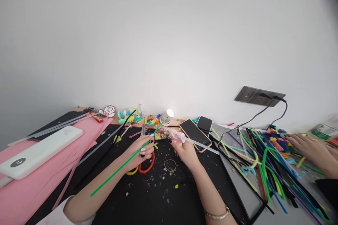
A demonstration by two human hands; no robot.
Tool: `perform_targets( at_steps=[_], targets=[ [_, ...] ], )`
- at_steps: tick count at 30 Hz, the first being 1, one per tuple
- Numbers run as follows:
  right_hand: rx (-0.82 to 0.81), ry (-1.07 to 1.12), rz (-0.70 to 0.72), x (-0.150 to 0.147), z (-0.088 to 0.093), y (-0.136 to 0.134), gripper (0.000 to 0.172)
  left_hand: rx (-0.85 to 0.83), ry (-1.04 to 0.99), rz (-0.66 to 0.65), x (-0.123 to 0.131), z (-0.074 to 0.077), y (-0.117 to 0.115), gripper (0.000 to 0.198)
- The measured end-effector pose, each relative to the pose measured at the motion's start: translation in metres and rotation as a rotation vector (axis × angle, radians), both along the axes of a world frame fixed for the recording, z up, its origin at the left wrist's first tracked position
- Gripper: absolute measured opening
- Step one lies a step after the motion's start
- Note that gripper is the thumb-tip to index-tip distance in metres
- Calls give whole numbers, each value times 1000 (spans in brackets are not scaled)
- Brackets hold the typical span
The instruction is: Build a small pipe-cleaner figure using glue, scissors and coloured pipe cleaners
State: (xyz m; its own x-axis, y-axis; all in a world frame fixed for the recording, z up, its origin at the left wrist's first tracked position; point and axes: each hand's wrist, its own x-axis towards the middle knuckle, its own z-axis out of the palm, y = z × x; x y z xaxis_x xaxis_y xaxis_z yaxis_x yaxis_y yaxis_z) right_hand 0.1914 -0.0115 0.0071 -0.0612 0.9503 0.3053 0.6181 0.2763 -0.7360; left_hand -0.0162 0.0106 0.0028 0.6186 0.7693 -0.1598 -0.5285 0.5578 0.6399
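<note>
Pale-pink plastic glue gun [177, 135] in right hand [187, 152]; slim bright-green fuzzy stem [116, 171] in left hand [139, 152]

Right-hand fingers close round the glue gun; a translucent glue stick [202, 145] juts from its rear. Left thumb and fingers pinch the stem, just left of the gun. A small multicoloured fuzzy bundle [160, 134] lies between the hands at the gun's front; nozzle contact: cannot tell.

Handling (judgement): brace the bundle, keep fingertips off the probably hot nozzle, apply glue sparingly, hold still while it sets.

Surface: matt black tabletop [182, 197] beneath the gun, strewn with scraps. Red-and-yellow-handled scissors [152, 165] lie nearer the wearer, left of the gun. Lit round silver lamp [170, 113] behind it; black-screened phone [194, 132] just right; heap of coloured fuzzy stems [268, 163] farther right, a co-worker's hand [307, 149] beyond.

Room: plain pale wall [169, 42] behind the gun; dark-grey socket panel [260, 95] up to its right, two plugs in.
</note>
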Motion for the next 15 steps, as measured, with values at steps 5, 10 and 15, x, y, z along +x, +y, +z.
perform_targets(
  at_steps=[5, 10, 15],
  targets=[
    [-25, 24, 11, 0, -3, 1, 30, 13, 10, 14, 0, 1, 0, 27],
    [10, 87, -3, 1, -2, 0, 28, -21, -11, 7, -2, 0, 0, 28],
    [55, 120, -120, 3, 1, 1, 26, -45, -17, 21, -2, 0, 1, 30]
  ],
)
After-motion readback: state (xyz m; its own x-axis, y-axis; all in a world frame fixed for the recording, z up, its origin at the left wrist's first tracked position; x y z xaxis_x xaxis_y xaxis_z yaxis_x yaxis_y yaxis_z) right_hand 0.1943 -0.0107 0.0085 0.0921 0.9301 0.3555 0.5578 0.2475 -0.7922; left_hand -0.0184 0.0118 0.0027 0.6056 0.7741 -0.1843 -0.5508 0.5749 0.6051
